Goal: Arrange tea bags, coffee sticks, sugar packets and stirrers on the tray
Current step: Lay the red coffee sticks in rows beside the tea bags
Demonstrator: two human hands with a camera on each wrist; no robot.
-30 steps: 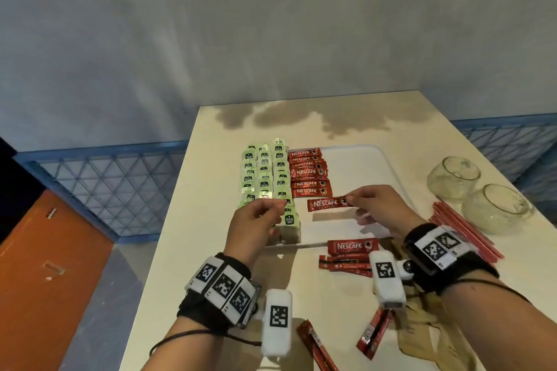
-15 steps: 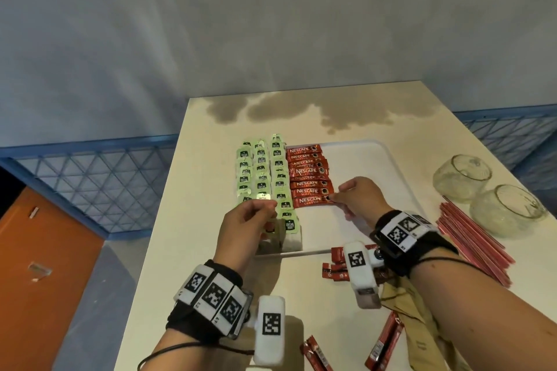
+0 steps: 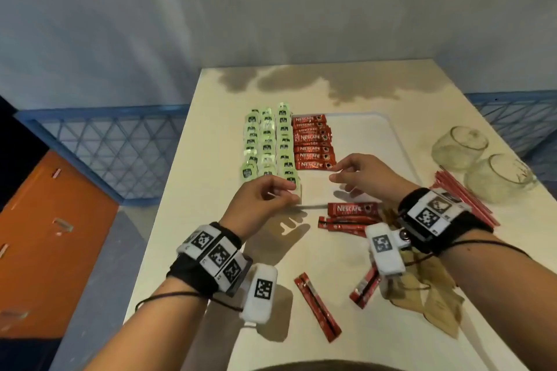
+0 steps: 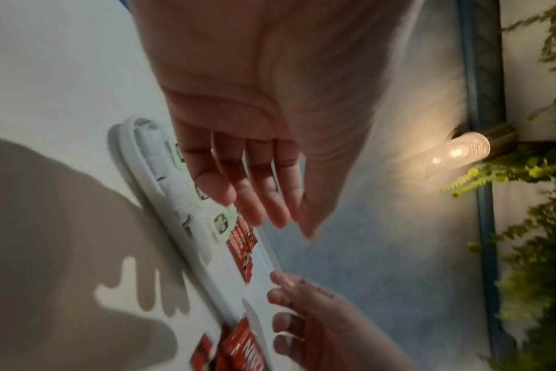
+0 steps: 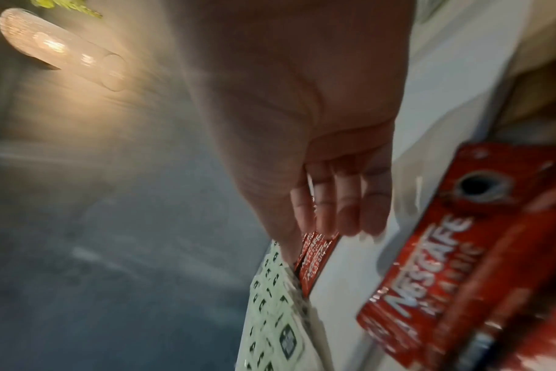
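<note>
In the head view a white tray lies in the middle of the frame on a cream desk. Three rows of green tea bags fill the tray's left part, and a column of red coffee sticks lies just to their right.

The left hand hovers at the tray's near left corner, over the lowest tea bags; its fingers hang loosely, slightly bent, and grasp nothing. The right hand sits right of centre above the tray's bare surface, beside the lowest stick of the column; its fingers are relaxed and released, holding nothing.

Below the tray, loose coffee sticks lie on the desk, with one more alone toward the lower centre. Brown paper packets lie at lower right, under the right forearm. Red stirrers are bunched at the right, just beside two clear glass jars lying on their sides.
</note>
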